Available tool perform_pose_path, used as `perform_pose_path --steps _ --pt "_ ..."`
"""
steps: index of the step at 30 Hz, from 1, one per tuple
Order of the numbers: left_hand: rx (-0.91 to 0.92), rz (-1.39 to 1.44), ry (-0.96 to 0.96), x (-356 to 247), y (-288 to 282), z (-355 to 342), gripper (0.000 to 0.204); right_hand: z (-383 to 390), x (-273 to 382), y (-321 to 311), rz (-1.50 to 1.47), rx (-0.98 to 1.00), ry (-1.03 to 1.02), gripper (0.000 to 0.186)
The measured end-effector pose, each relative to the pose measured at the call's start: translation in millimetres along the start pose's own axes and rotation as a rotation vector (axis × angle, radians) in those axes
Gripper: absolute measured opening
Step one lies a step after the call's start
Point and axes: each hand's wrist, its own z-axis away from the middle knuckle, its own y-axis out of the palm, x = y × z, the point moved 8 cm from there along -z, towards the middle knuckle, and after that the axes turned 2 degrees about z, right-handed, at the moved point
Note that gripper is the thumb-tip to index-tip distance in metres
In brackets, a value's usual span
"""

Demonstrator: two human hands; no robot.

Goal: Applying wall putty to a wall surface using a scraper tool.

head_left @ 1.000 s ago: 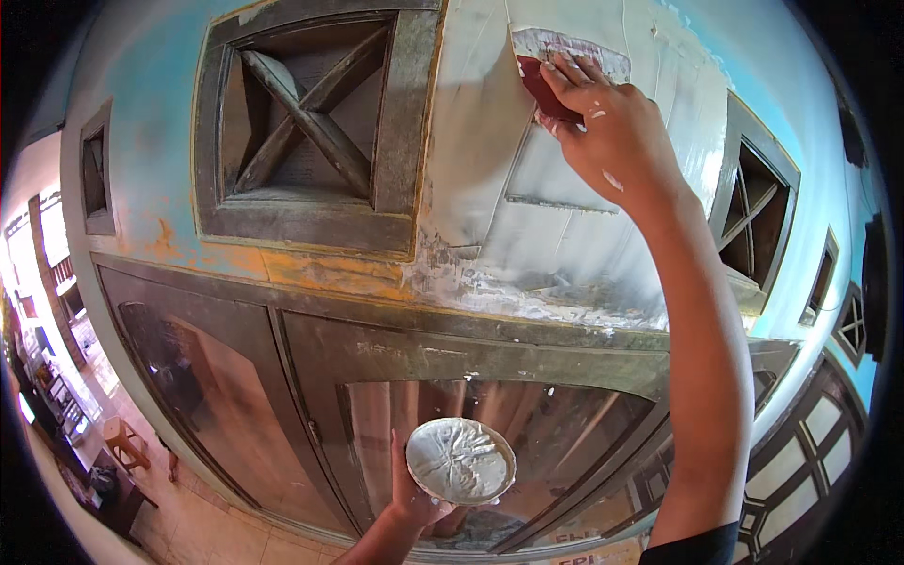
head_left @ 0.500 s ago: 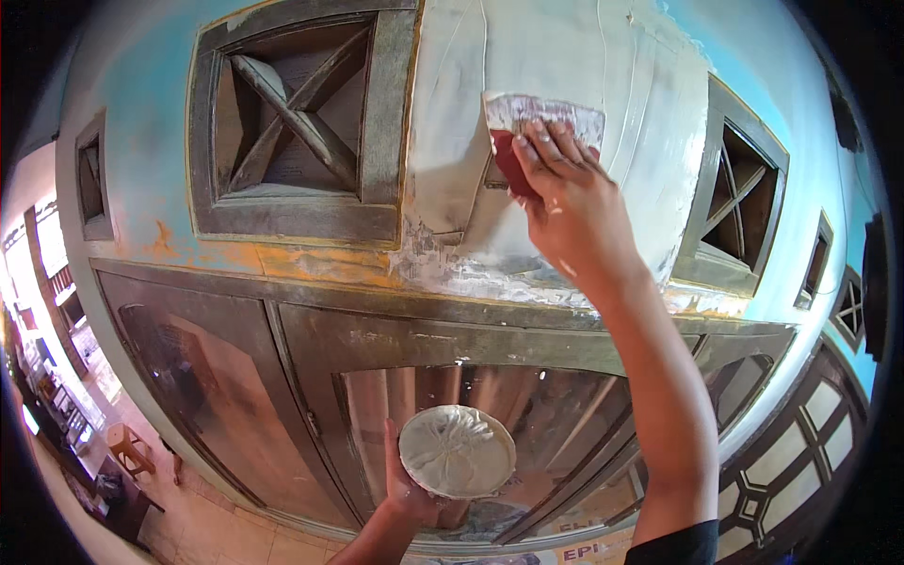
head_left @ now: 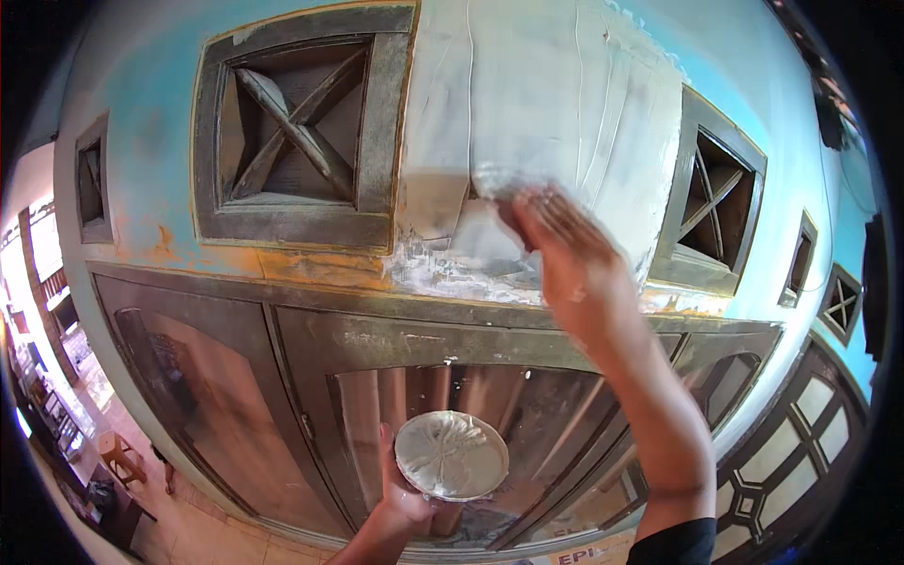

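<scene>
My left hand (head_left: 405, 497) is closed round the left side and underside of a round tub (head_left: 507, 474), held low in front of a window. Pale grey putty (head_left: 452, 452) with ridged creases fills the tub. Up at the wall, my right hand (head_left: 576, 247) grips a putty scraper (head_left: 508, 205), smeared white along its wide edge and dark red lower down. Motion blurs this hand and the scraper. The blade is against or very close to the wall patch (head_left: 527, 85), which is coated in wet pale putty with thin raised lines.
A dark wooden vent frame (head_left: 297, 226) with crossed slats lies left of the patch, a similar vent frame (head_left: 711, 188) right. Below runs a brown wooden lintel (head_left: 414, 330) over glass panes. A stool (head_left: 121, 454) stands on the tiled floor at lower left.
My right hand has swept the scraper downward and slightly left, and its blade has tilted. The tub in my left hand stays nearly where it was. The view has shifted a little.
</scene>
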Motion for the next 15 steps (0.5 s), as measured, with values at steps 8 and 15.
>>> perform_pose_path --steps 8,15 --pt "0.143 0.253 -0.082 3.0 10.1 -6.8 0.100 -132.5 -132.6 -77.6 0.263 -0.388 0.007 0.031" --pt "0.191 0.298 -0.048 -9.5 1.4 -4.7 0.103 -154.0 -183.7 -31.1 0.379 -0.008 0.280 0.040"
